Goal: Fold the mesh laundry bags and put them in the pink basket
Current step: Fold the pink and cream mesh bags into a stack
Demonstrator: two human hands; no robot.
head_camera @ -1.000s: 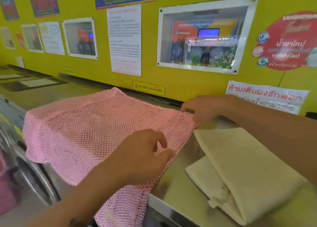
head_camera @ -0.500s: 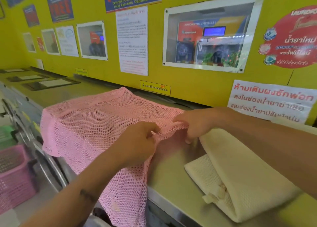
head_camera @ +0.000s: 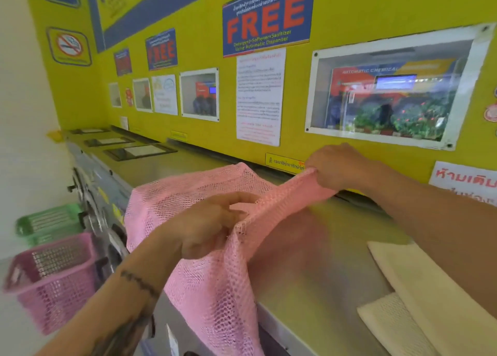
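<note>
Steel bench [head_camera: 309,280] runs along the tops of front-loading machines under a yellow wall, and the pink mesh bag [head_camera: 215,288] drapes over its front edge, hanging down past the machine fronts. Toward the near right corner lies a folded cream mesh bag [head_camera: 419,302], flat on the metal. The left hand [head_camera: 207,229] is closed on a fold of the pink mesh near the front edge, forefinger stretched along the fabric. Farther in, the right hand [head_camera: 338,167] pinches the bag's upper edge by the back edge of the bench, lifting it taut between the two hands. Down on the floor to the left stands the pink basket [head_camera: 53,280], a green basket [head_camera: 48,223] just behind it. Beyond, a "FREE" poster [head_camera: 267,19] hangs on the wall.
</note>
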